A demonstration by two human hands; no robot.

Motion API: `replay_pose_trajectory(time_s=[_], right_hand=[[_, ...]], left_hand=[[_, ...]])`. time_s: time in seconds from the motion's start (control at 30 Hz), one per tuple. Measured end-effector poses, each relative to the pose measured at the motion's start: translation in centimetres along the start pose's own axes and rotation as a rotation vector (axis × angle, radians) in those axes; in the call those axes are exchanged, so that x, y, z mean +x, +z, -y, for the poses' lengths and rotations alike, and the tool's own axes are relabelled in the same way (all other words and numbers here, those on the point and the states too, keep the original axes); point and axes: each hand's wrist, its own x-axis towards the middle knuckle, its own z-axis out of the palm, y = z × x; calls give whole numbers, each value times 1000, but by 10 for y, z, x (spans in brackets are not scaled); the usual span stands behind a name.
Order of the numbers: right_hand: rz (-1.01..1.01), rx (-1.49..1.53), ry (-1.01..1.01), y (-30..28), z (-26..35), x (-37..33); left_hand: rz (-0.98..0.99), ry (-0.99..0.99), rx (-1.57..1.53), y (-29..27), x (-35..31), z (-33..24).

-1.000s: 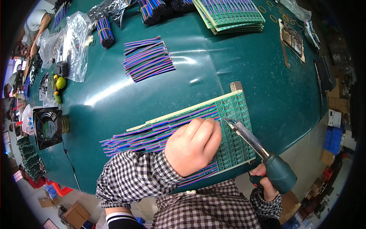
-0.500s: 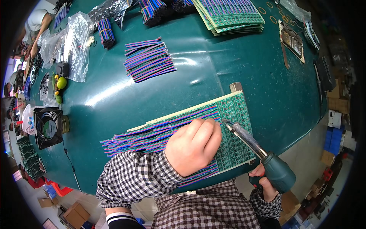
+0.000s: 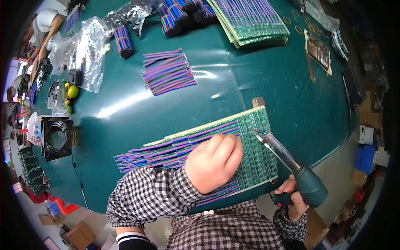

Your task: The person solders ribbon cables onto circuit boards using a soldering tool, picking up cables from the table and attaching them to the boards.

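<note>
A green circuit board panel [image 3: 259,154] lies at a slant in front of me, with rows of multicoloured wires [image 3: 175,143] running off its left side. Over the wire ends, my left hand [image 3: 214,162] is closed with its fingers bent down; its fingertips and whatever they pinch are hidden. My right hand [image 3: 293,198] grips the handle of a green soldering gun [image 3: 312,187] at the board's near right. The gun's metal tip points left above the panel, a little to the right of my left fingers. A wooden strip [image 3: 258,102] sticks out beneath the panel's far edge.
Loose short wires [image 3: 170,71] lie mid-table. Behind them are tied wire bundles [image 3: 173,16] and a stack of wired boards [image 3: 254,21]. A small black fan [image 3: 57,138] stands left, near plastic bags [image 3: 89,54]. A dirty metal tray [image 3: 318,52] lies far right. Another person [image 3: 43,25] works far left.
The soldering gun's tip has moved right, away from my left fingers and the wire ends. My left hand keeps its place on the wires. The whole view has shifted slightly.
</note>
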Motion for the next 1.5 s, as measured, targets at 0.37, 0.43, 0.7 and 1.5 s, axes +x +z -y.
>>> replay_pose_trajectory(time_s=[0.37, 0.43, 0.7, 1.5], right_hand=[[218, 620, -175, 32, 76, 107], [397, 649, -126, 58, 104, 121], [536, 371, -81, 108, 147, 112], [-7, 108, -12, -21, 4, -2]], left_hand=[[-38, 34, 19, 7, -12, -1], [-56, 48, 22, 6, -15, -3], [-98, 82, 8, 10, -17, -11], [-7, 20, -16, -1, -3, -6]])
